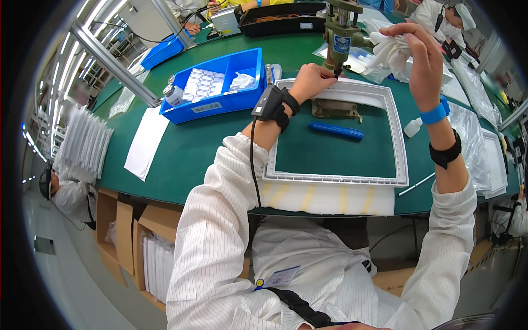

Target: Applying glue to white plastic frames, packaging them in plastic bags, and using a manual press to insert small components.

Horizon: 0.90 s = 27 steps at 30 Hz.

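Observation:
A white rectangular plastic frame (404, 148) lies on the green table, its far edge under the tip of a small hand press (336, 41). At that far edge, just left of the press tip, my left hand (312, 82) is closed with its fingers on the frame. My right hand (423, 69) is raised beside the press, its fingers curled over a white bundle (391, 52) that looks like gloves wrapped round the press handle. Inside the frame's opening are a blue pen-shaped tool (335, 131) and the dull metal press base (335, 109).
A blue divided bin (220, 104) with labels and white gloves stands left, beside a white bottle (173, 94). A foam pad (330, 199) lies under the frame's near edge. At right are a small white bottle (412, 127), a thin rod (416, 184) and plastic bags (467, 143).

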Available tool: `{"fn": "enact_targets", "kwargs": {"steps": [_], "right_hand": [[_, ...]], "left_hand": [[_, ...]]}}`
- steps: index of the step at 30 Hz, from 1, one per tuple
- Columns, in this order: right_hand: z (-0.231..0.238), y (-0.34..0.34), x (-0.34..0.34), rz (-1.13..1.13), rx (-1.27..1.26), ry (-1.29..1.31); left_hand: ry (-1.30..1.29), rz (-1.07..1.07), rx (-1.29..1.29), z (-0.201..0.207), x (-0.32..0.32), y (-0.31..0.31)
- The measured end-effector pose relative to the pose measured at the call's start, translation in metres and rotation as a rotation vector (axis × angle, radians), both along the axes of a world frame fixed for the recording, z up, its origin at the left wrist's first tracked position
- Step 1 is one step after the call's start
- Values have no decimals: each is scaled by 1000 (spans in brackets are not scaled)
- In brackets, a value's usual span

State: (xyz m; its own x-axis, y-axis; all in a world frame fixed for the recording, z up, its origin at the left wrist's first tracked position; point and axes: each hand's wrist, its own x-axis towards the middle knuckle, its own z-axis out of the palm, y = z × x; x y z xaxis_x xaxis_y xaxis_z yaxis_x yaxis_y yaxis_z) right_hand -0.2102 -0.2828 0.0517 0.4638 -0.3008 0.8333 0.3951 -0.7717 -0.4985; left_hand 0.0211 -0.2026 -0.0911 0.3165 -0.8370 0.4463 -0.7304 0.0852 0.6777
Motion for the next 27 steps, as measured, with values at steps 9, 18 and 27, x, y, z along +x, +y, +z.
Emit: {"fn": "enact_targets", "kwargs": {"steps": [9,18,27], "right_hand": [[-34,28,-15,-34,15,-34],[-78,39,-27,-101,-181,40],[-55,25,-27,-72,-303,208]], "left_hand": [[-35,19,-14,-6,1,2],[-44,3,-22,-7,0,1],[-33,23,0,-2,1,3]]}}
